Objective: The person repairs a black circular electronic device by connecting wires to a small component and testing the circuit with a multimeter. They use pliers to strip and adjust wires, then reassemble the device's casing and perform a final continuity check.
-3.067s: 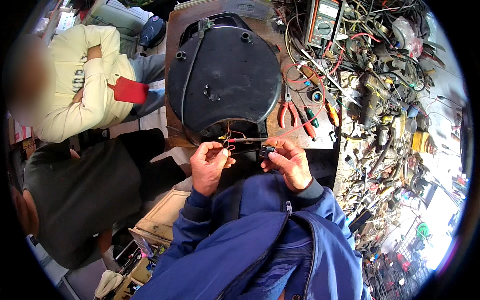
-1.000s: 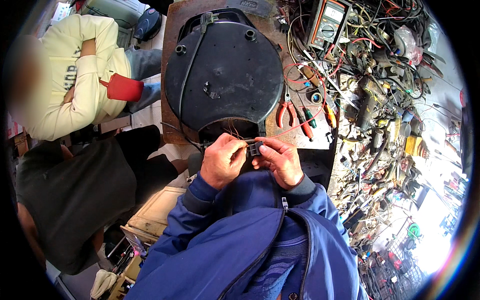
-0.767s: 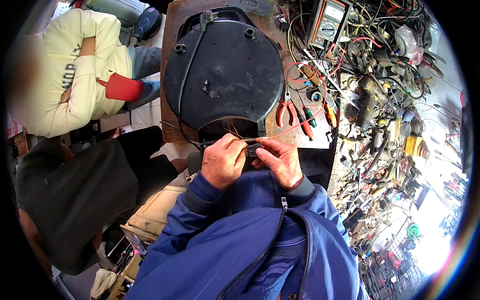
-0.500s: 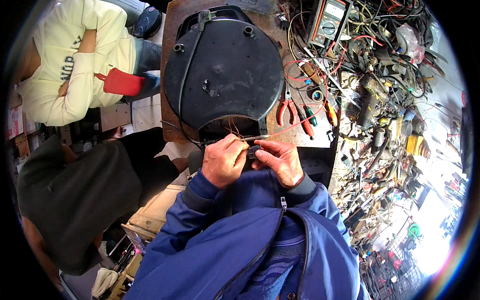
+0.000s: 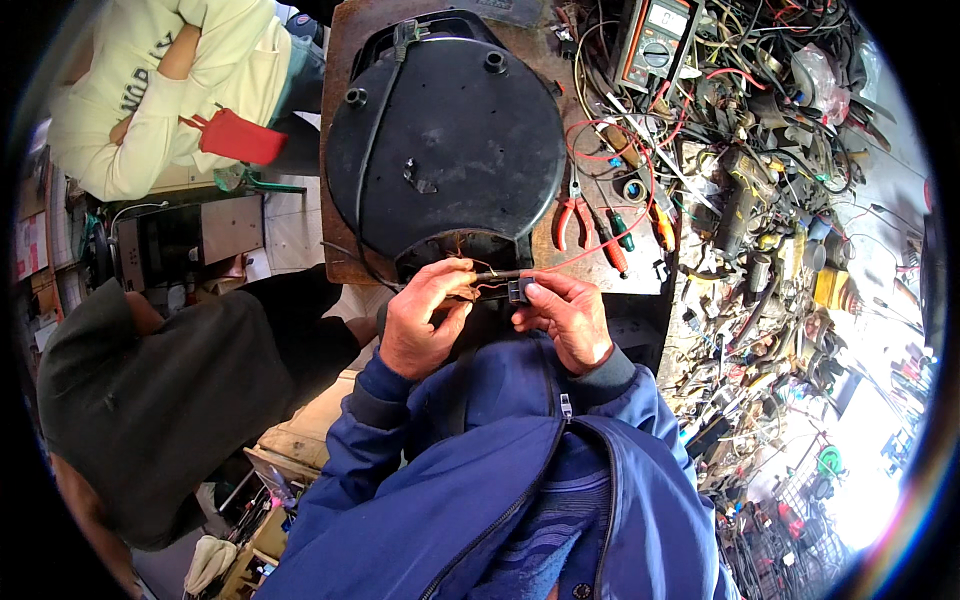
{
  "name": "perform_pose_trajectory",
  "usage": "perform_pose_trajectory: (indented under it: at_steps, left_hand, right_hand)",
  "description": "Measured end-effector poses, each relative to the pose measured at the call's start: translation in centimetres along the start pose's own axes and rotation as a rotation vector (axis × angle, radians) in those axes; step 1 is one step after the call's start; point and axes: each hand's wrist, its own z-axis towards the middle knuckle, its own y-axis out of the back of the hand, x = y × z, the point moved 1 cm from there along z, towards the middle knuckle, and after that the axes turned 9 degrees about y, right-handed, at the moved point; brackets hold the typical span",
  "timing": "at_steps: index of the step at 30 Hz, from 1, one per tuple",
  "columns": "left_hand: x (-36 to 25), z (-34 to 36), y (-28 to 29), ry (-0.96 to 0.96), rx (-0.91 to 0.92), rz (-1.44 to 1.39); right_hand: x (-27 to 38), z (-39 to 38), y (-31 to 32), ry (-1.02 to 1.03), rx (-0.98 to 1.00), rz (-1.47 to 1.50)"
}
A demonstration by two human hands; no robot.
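My left hand [image 5: 428, 318] is closed, its thumb and fingers pinching thin copper-coloured wires [image 5: 487, 288] in front of the round black appliance [image 5: 460, 150]. In the fingers of my right hand [image 5: 568, 318] is a small black block-shaped part [image 5: 519, 291]; the wires reach toward it. A dark, thin test probe [image 5: 500, 274] lies across between the two hands, its red lead [image 5: 585, 256] running off to the right. Which fingers bear the probe I cannot tell. The appliance rests with its underside up, its power cord and plug [image 5: 405, 38] lying over it.
Right of the appliance lie red-handled pliers [image 5: 574, 222], screwdrivers [image 5: 618, 258] and a roll of tape [image 5: 634, 189]. A multimeter [image 5: 655, 45] stands at the back. Tangled cables and tools [image 5: 750, 210] crowd the right side. Two people are at the left, one in a cream sweatshirt [image 5: 170, 100].
My hands have drawn a little apart, baring the wires and the probe between them. The black part has shifted slightly right. The person in the sweatshirt has moved a little.
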Motion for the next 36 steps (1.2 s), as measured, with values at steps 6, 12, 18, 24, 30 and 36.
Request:
perform_pose_trajectory:
  at_steps: [6, 12, 18, 24, 30, 36]
  left_hand:
    - [-0.3, 0.6, -0.2, -0.175, -0.066, 0.158]
    - [-0.9, 0.9, -1.1, -0.124, -0.036, 0.158]
    - [-1.6, 0.9, -2.1, -0.14, -0.116, 0.233]
    - [-1.4, 1.0, -2.5, -0.189, -0.137, 0.272]
    - [-1.3, 0.9, -2.3, -0.187, -0.121, 0.292]
    - [-1.1, 1.0, -2.5, -0.167, -0.126, 0.265]
  right_hand:
    - [-0.2, -0.2, -0.1, 0.044, 0.032, -0.064]
    - [-0.1, -0.8, -0.9, 0.171, 0.047, -0.214]
    - [-0.4, -0.9, -0.7, 0.177, 0.022, -0.256]
    - [-0.5, -1.2, -0.9, 0.187, 0.001, -0.291]
    - [-0.4, -1.4, -1.3, 0.21, 0.003, -0.346]
    - [-0.7, -1.3, -1.4, 0.215, 0.008, -0.349]
